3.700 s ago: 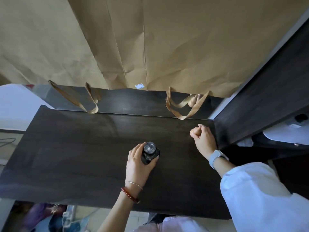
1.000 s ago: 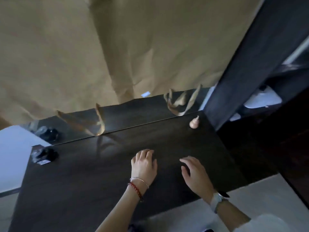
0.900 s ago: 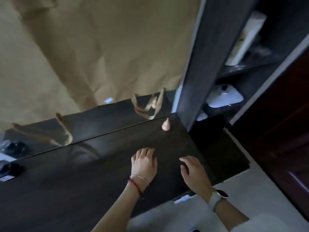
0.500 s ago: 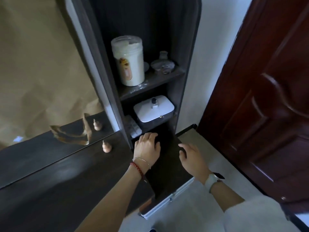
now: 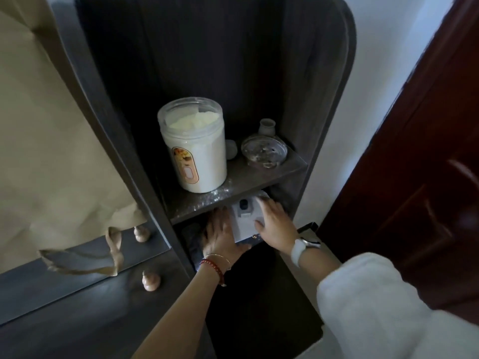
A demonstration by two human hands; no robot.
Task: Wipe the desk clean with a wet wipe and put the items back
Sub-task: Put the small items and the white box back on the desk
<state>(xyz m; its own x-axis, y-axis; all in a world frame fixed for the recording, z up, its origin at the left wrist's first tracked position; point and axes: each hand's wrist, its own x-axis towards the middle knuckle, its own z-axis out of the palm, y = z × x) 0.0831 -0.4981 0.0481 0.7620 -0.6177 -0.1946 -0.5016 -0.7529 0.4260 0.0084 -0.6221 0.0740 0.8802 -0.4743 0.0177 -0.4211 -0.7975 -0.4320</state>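
Observation:
A white lidded box with a dark knob on top sits in the lower compartment of a dark shelf unit. My left hand presses against its left side, and my right hand lies over its top and right side. Together they grip the box. The dark desk lies at the lower left, with a small wooden gourd figure near its back right corner. No wet wipe is in view.
On the upper shelf stand a white jar of powder, a glass dish and a small pale vase. Brown paper covers the mirror behind the desk. A dark red door stands at the right.
The view has swung right from the desk to the shelf unit. Both hands left the desk top, reached into the lower compartment and closed around the white box.

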